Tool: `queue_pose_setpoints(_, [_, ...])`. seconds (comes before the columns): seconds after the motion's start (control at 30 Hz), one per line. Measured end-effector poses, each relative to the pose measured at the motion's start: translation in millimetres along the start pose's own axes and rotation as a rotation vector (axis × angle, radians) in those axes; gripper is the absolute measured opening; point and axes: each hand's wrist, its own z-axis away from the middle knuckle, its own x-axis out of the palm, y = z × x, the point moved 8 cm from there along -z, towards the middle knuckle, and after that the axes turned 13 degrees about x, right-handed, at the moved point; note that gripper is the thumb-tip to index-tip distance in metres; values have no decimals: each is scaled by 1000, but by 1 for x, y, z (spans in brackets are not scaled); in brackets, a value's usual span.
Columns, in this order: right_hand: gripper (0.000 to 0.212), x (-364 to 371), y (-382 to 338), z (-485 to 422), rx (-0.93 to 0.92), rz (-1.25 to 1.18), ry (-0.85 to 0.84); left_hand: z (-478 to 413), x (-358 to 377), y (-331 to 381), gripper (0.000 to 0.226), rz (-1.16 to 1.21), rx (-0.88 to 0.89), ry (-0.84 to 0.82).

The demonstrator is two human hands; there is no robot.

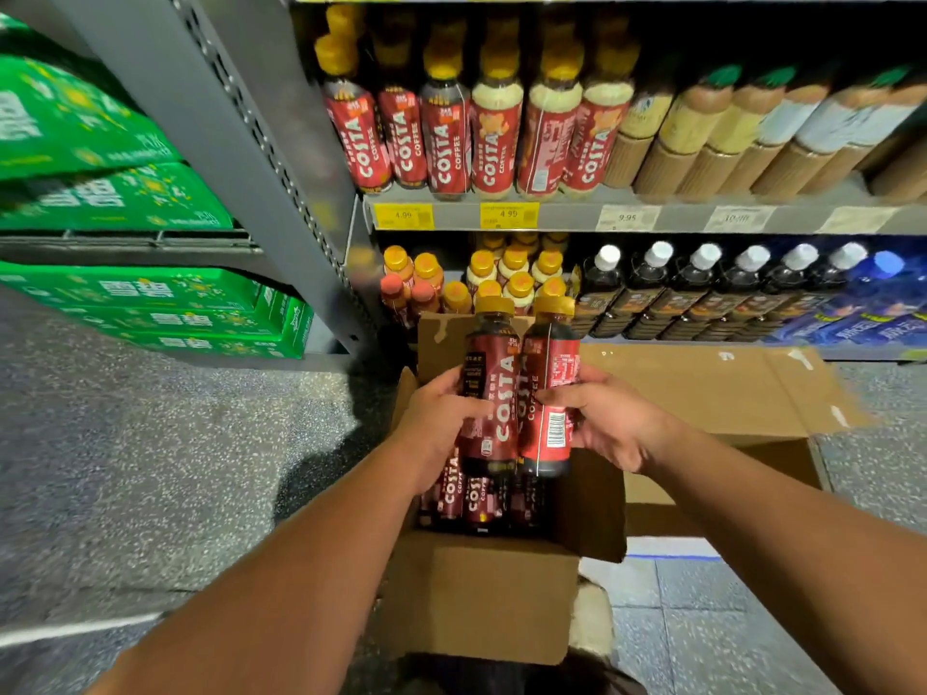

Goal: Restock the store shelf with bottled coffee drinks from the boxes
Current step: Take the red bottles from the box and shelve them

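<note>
Two red-labelled Costa coffee bottles with gold caps are held upright side by side above an open cardboard box [481, 589]. My left hand [441, 418] grips the left bottle [494, 393]. My right hand [609, 418] grips the right bottle [549, 393]. More Costa bottles [471, 499] lie inside the box under them. Behind, the low shelf [853, 351] carries gold-capped bottles [506, 278], and the shelf above [567, 215] has a row of Costa bottles [441, 137].
A second open cardboard box [727, 393] stands to the right on the floor. Green cartons [150, 303] are stacked on the left rack behind a grey upright [241, 158]. Dark white-capped bottles [702, 288] and tan bottles [727, 132] fill the shelves' right side. Speckled floor lies left.
</note>
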Motion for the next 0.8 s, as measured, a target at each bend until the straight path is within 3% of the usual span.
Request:
queue_pose_setpoints(0.3, [25,24,-63,56,-80,65,-115,17,11,75,28,96,66,69])
queue_pose_setpoints(0.47, [43,26,-100,78,-80,68,-98,17,21,112,35,121,114,112])
queue_pose_setpoints(0.67, [40,25,-140,100,-168,162,-145,11,31,151,39,98,173,165])
queue_pose_setpoints(0.8, [51,26,-167,117,-221,211,-192,12,38,186,39,73,236,195])
